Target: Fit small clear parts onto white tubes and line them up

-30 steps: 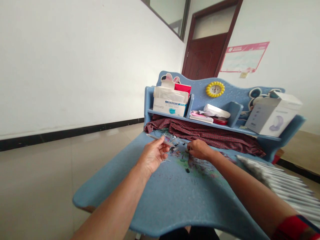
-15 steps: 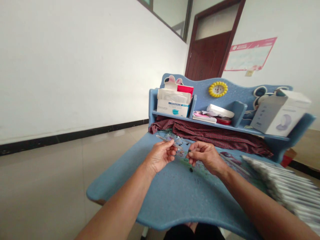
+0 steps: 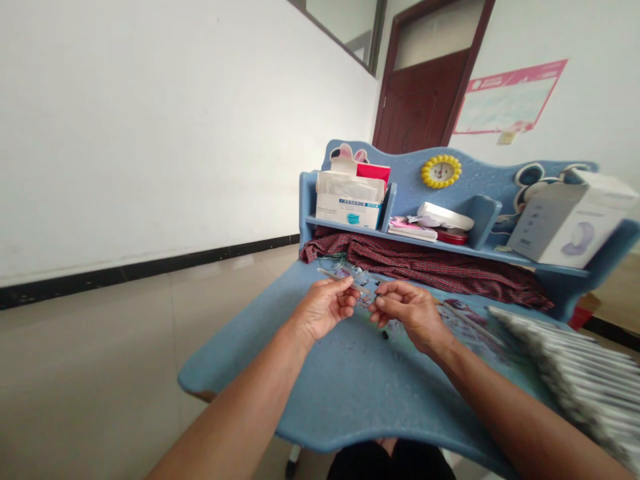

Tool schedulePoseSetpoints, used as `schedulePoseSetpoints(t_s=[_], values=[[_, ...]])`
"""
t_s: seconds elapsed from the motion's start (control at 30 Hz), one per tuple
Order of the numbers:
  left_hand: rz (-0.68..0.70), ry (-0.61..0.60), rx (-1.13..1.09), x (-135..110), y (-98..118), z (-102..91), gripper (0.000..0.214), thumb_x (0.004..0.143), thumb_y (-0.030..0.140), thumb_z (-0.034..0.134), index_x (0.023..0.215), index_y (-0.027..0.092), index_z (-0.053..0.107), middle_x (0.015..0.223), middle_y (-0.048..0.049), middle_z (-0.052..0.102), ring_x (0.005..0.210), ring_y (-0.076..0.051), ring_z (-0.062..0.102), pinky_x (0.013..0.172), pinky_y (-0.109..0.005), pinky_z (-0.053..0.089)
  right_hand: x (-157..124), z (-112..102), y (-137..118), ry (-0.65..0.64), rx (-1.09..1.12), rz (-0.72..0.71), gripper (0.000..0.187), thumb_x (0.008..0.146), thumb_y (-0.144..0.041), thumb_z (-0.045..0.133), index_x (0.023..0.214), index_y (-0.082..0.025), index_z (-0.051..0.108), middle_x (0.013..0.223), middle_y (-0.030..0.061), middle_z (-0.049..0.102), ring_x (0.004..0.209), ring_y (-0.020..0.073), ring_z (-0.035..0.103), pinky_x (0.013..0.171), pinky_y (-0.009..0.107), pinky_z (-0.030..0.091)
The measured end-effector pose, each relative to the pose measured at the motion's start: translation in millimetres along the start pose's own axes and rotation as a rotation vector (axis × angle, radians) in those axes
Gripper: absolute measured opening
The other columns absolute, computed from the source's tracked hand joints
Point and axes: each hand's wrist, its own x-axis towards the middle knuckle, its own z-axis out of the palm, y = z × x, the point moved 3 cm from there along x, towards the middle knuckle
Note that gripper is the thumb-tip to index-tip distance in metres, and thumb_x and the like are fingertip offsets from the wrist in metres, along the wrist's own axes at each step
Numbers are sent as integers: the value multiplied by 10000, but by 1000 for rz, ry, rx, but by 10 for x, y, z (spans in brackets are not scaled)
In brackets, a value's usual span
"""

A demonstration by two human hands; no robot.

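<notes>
My left hand [image 3: 326, 308] is closed around a slender, clear stick that looks like a pen barrel [image 3: 328, 274], which slants past the thumb toward the right hand. Opposite it, my right hand [image 3: 410, 313] pinches a small black piece [image 3: 378, 297] between thumb and forefinger, close to the barrel's right end. Whether the two touch I cannot tell. Just below the right fingers, another small black piece [image 3: 385, 335] lies on the blue desk [image 3: 345, 393]. Small clear and dark bits behind the hands are too blurred to name.
A heap of similar slender whitish sticks [image 3: 585, 373] covers the desk's right side, with a single stick [image 3: 473, 321] nearby. Dark red checked cloth [image 3: 425, 267] lies under the shelf. Above stand a mask box [image 3: 345, 203], a yellow clock [image 3: 441, 173] and a white box [image 3: 565, 220].
My right hand has drawn slightly nearer to the left, bringing the black piece closer to the barrel's end. The view has shifted a little.
</notes>
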Motion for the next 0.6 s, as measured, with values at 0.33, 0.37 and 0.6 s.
schedulePoseSetpoints(t_s=[0.33, 0.37, 0.6], values=[[-4, 14, 13, -12, 13, 22, 83, 735, 160, 598, 700, 85, 597, 580, -45, 609, 444, -77, 540, 389, -166, 427, -24, -15, 44, 141, 31, -18, 234, 564, -240, 740, 703, -156, 572, 524, -20, 585, 454, 105, 539, 421, 214, 429], [-2, 13, 15, -11, 12, 22, 78, 734, 156, 597, 702, 85, 595, 584, -45, 610, 445, -77, 539, 389, -166, 427, -23, -9, 46, 139, 41, -16, 235, 564, -235, 740, 706, -156, 571, 522, -18, 587, 463, 111, 547, 429, 217, 433], [9, 6, 38, -5, -1, 19, 73, 727, 160, 605, 717, 91, 583, 588, -46, 614, 450, -82, 541, 389, -169, 426, -25, 2, 64, 128, 64, -10, 246, 564, -229, 742, 724, -156, 570, 533, -13, 599, 481, 129, 575, 432, 224, 442]])
